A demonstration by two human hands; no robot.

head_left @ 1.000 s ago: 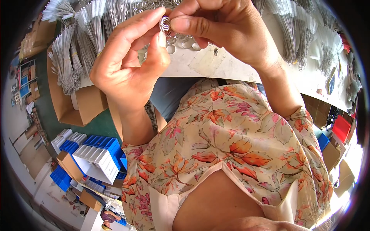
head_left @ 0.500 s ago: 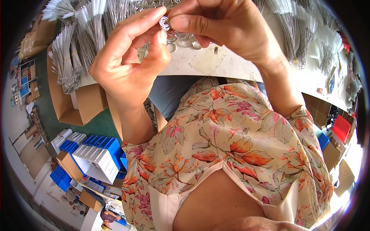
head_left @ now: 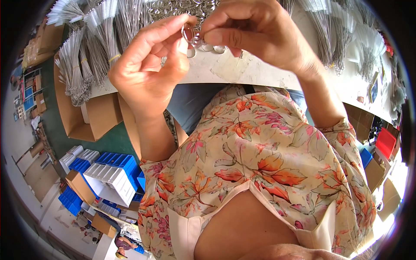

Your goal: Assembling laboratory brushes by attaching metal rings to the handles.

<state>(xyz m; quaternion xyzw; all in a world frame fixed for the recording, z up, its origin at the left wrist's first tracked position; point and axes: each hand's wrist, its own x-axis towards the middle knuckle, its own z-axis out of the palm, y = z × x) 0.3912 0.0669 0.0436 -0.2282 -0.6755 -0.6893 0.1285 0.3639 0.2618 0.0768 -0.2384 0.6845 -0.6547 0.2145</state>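
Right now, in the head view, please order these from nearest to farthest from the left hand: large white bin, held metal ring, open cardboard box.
1. Held metal ring, in the left hand.
2. Open cardboard box, lower, to the hand's left.
3. Large white bin, toward the picture's lower left.

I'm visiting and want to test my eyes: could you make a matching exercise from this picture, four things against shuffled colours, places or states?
Things:
1. Metal ring
2. Floor
3. Shirt
4. Brushes

Descriptions:
A. Covered in flowers and leaves
B. In bundles toward both sides of the table
C. Between thumb and finger of the left hand
D. Green

Right pairs: 1-C, 2-D, 3-A, 4-B
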